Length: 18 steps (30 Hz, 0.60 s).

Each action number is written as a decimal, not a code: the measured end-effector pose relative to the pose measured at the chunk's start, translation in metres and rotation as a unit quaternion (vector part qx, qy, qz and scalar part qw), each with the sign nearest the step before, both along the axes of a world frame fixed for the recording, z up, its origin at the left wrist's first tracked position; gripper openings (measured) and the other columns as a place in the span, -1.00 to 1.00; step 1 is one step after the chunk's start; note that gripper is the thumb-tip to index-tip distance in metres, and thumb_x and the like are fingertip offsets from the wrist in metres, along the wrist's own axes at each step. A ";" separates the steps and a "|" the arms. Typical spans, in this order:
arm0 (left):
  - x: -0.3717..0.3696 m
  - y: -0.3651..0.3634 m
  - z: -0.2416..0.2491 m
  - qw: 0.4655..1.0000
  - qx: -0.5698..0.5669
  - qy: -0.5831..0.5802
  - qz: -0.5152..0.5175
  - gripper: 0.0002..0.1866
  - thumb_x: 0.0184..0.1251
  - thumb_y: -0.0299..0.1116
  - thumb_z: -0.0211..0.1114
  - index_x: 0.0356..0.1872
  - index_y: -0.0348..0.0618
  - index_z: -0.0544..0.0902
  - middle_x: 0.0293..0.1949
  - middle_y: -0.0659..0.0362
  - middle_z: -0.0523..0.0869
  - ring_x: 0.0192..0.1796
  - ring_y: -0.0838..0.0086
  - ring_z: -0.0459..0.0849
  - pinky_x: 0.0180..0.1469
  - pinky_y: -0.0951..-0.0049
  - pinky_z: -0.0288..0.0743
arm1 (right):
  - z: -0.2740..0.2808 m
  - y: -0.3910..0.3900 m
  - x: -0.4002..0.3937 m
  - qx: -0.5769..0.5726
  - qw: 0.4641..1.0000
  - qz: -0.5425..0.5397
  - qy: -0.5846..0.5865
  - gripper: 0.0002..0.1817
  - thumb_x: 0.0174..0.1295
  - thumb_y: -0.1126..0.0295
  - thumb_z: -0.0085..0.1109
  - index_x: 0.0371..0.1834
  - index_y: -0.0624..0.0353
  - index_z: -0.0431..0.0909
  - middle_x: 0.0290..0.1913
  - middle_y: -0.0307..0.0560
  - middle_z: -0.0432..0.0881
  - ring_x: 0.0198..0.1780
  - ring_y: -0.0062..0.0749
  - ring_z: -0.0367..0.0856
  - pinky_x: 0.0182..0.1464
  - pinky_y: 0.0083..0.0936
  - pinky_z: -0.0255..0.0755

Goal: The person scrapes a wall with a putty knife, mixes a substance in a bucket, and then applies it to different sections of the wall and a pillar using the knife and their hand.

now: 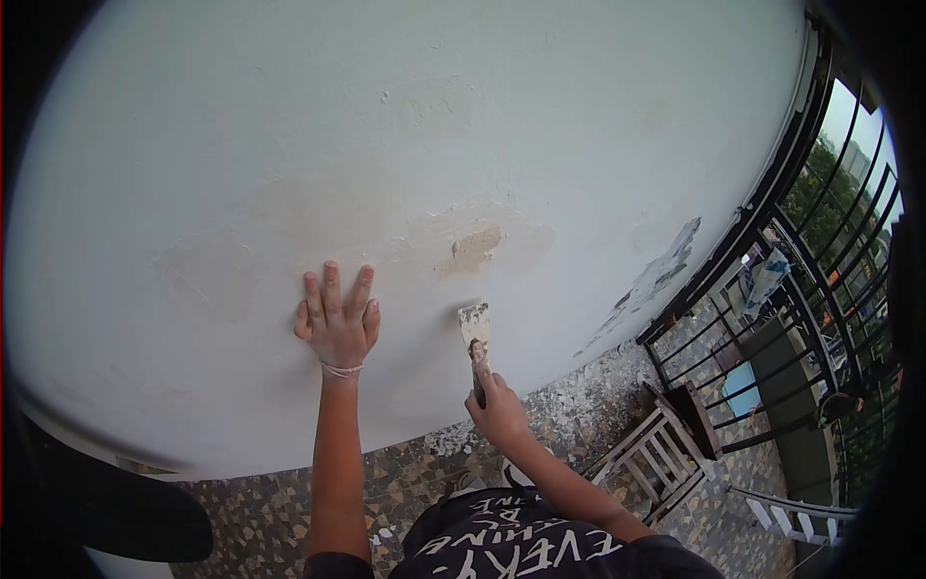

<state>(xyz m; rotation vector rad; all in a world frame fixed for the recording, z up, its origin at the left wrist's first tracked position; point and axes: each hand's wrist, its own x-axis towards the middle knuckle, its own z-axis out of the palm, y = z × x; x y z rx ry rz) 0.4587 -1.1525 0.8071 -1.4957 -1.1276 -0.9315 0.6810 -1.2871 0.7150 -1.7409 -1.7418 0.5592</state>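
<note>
Left hand [339, 323] lies flat on the white wall [598, 135], fingers spread, left of center; right hand [500, 415], lower center, grips the putty knife [475, 328], its blade raised below the beige patch [477, 249].

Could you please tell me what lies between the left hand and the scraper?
In the head view, only bare wall separates the left hand from the scraper.

White wall [617, 125] face wide open above and between the two hands, bare of fixtures; lower right gets tight, with wooden slatted piece [666, 454], dark box [693, 420] and black railing [772, 338] crowding the wall's edge.
</note>
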 end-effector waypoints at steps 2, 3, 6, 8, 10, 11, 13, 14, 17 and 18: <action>-0.001 -0.001 0.000 1.000 -0.002 0.001 0.003 -0.53 0.58 0.04 -0.24 0.43 0.54 0.37 0.50 0.24 0.30 0.54 0.31 0.20 0.45 0.27 -0.16 | 0.009 -0.001 0.000 0.051 0.999 -0.004 0.015 -0.21 0.25 0.37 0.14 0.56 -0.07 0.03 -0.21 0.12 0.51 -0.31 0.12 0.62 -0.25 -0.06 0.55; 0.000 -0.002 -0.001 1.000 -0.002 0.000 0.003 -0.53 0.58 0.04 -0.24 0.43 0.54 0.37 0.50 0.24 0.30 0.54 0.31 0.20 0.45 0.27 -0.16 | 0.024 0.004 0.001 0.085 0.996 -0.005 0.025 -0.21 0.26 0.38 0.14 0.57 -0.06 0.02 -0.22 0.11 0.51 -0.32 0.11 0.62 -0.26 -0.07 0.55; 0.000 -0.001 -0.003 1.000 0.000 -0.008 0.006 -0.52 0.58 0.04 -0.24 0.43 0.51 0.37 0.51 0.22 0.28 0.54 0.28 0.19 0.45 0.26 -0.16 | 0.072 0.023 0.004 0.147 0.988 -0.017 0.053 -0.21 0.28 0.41 0.13 0.57 -0.09 0.01 -0.23 0.10 0.50 -0.34 0.07 0.61 -0.28 -0.08 0.54; 0.000 0.000 -0.008 1.000 0.000 -0.013 0.008 -0.51 0.58 0.05 -0.25 0.43 0.46 0.38 0.53 0.17 0.24 0.55 0.25 0.18 0.45 0.24 -0.17 | 0.093 0.041 0.007 0.150 0.987 -0.021 0.050 -0.22 0.30 0.42 0.12 0.58 -0.14 0.00 -0.23 0.09 0.50 -0.35 0.06 0.60 -0.29 -0.08 0.54; -0.001 0.001 -0.019 0.999 0.002 -0.043 -0.003 -0.50 0.59 0.04 -0.27 0.46 0.39 0.36 0.54 0.08 0.20 0.57 0.18 0.13 0.46 0.22 -0.18 | 0.103 0.056 0.009 0.129 0.991 -0.019 0.021 -0.23 0.33 0.40 0.10 0.58 -0.19 -0.01 -0.23 0.09 0.50 -0.35 0.05 0.60 -0.29 -0.08 0.54; -0.002 0.001 -0.025 0.998 0.004 -0.058 -0.009 -0.49 0.60 0.03 -0.28 0.47 0.35 0.35 0.54 0.04 0.17 0.57 0.15 0.11 0.46 0.21 -0.19 | 0.098 0.059 0.008 0.123 0.992 -0.020 0.017 -0.23 0.33 0.39 0.09 0.58 -0.22 -0.02 -0.23 0.10 0.50 -0.34 0.06 0.60 -0.29 -0.08 0.54; -0.007 0.000 -0.041 0.997 -0.023 -0.071 0.008 -0.46 0.60 0.03 -0.29 0.50 0.27 0.28 0.56 -0.06 0.09 0.59 0.04 0.02 0.46 0.13 -0.22 | 0.077 0.067 0.004 0.112 0.993 -0.023 0.007 -0.23 0.35 0.37 0.07 0.59 -0.27 -0.05 -0.22 0.10 0.51 -0.34 0.07 0.60 -0.29 -0.07 0.54; -0.010 -0.003 -0.050 0.996 -0.037 -0.078 0.017 -0.45 0.61 0.03 -0.29 0.52 0.24 0.25 0.56 -0.10 0.05 0.60 -0.01 -0.03 0.47 0.10 -0.24 | 0.066 0.067 0.001 0.096 0.995 -0.014 -0.002 -0.23 0.36 0.36 0.07 0.59 -0.26 -0.06 -0.21 0.11 0.51 -0.34 0.08 0.61 -0.29 -0.07 0.55; -0.010 -0.018 -0.077 0.986 -0.107 -0.125 0.020 -0.37 0.60 0.04 -0.23 0.59 0.14 0.01 0.58 -0.18 -0.16 0.60 -0.17 -0.23 0.46 -0.08 -0.23 | 0.020 0.051 -0.009 0.046 0.999 0.014 -0.019 -0.23 0.37 0.34 0.05 0.60 -0.25 -0.07 -0.19 0.14 0.51 -0.34 0.12 0.61 -0.28 -0.05 0.55; -0.011 -0.024 -0.088 0.980 -0.136 -0.142 0.031 -0.33 0.59 0.05 -0.21 0.60 0.13 -0.09 0.58 -0.19 -0.25 0.59 -0.20 -0.28 0.46 -0.13 -0.22 | 0.002 0.044 -0.013 0.033 0.999 0.023 -0.017 -0.24 0.37 0.33 0.05 0.60 -0.24 -0.07 -0.19 0.15 0.50 -0.34 0.13 0.61 -0.28 -0.05 0.55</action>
